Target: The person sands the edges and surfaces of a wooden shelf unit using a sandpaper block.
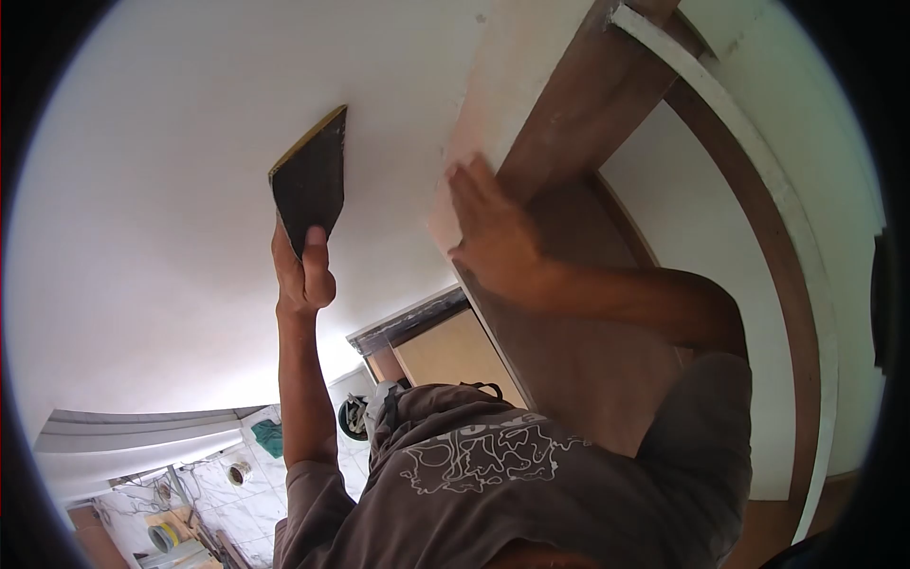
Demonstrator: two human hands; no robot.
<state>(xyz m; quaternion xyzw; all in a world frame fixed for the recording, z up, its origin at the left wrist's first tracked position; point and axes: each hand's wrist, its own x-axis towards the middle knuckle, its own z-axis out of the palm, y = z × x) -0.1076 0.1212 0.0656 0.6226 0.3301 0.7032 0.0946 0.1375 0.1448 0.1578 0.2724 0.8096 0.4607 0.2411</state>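
My left hand is closed on the lower end of a dark, bent sheet of sandpaper, the thumb pressed on its face. The sheet has a yellowish upper edge and stands up in front of the white wall; whether it touches the wall, I cannot tell. My right hand lies with fingers stretched along a pinkish-white strip at the wall's edge, beside a brown wooden panel. Its fingertips are slightly blurred, and nothing shows in it.
A curved brown frame with a pale edge arches on the right. Below is a doorway. On the tiled floor at lower left lie a green cloth, a small round container, a yellow-rimmed can, boards and cables.
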